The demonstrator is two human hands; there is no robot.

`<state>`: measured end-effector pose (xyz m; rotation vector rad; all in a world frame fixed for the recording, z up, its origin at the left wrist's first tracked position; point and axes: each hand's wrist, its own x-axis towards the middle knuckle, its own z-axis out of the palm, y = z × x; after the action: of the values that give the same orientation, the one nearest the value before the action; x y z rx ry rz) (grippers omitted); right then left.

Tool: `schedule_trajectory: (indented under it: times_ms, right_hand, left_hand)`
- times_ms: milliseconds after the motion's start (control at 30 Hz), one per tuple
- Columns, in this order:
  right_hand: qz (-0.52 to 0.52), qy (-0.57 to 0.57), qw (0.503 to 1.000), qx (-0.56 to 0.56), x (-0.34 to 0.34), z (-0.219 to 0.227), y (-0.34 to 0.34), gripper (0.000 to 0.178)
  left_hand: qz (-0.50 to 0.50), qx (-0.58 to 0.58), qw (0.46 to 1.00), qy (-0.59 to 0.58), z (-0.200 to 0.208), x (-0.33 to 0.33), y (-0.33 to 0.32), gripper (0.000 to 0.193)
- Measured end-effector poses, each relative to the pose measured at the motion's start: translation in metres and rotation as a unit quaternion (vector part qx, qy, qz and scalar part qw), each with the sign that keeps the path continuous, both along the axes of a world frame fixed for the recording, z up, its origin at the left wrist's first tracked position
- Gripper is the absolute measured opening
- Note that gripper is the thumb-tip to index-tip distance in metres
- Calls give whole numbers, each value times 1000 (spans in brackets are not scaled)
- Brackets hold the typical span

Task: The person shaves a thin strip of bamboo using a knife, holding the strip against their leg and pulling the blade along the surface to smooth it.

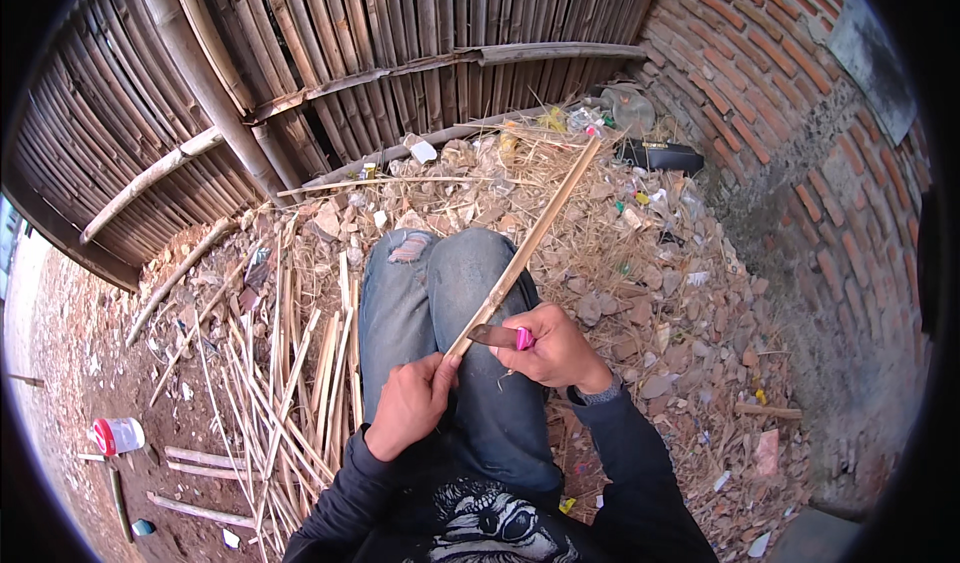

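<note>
My left hand [410,403] grips the near end of a long thin bamboo strip [530,243], which slants up and away to the right over my jeans-clad knees [430,293]. My right hand [550,348] holds a small knife with a pink handle [523,339]. Its blade [490,335] lies against the strip just above my left thumb. The two hands are close together above my lap.
A pile of split bamboo strips [290,373] lies on the ground to my left. Rubble, straw and litter [640,263] cover the ground ahead and right. A bamboo fence [330,53] stands behind, a brick wall [780,93] at right. A plastic jar with a red lid [117,435] lies far left.
</note>
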<state>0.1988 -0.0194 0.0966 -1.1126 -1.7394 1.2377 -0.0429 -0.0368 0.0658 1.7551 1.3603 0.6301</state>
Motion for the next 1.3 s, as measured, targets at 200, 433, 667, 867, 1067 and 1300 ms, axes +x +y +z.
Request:
schedule_trajectory:
  times_ms: [200, 433, 667, 867, 1067, 1300]
  right_hand:
    - [-383, -214, 882, 171, 50, 7, 16, 36]
    - [-413, -284, 847, 177, 57, 25, 44, 55]
    - [-355, -320, 868, 137, 36, 1, 71, 55]
    - [-283, -310, 895, 151, -15, -16, 20, 53]
    - [-226, -257, 932, 122, -5, -3, 13, 56]
    - [-57, -201, 978, -13, 17, 7, 17, 57]
  left_hand:
    - [-38, -19, 999, -21, 5, -7, 3, 44]
    - [-36, 3, 999, 29, 0, -8, 1, 42]
    - [-15, 36, 998, 44, -4, 0, -3, 40]
    - [1, 8, 1000, 27, -10, -3, -3, 42]
    - [-29, 27, 999, 23, -12, -7, -2, 46]
    - [-69, -142, 984, -83, -14, -16, -1, 45]
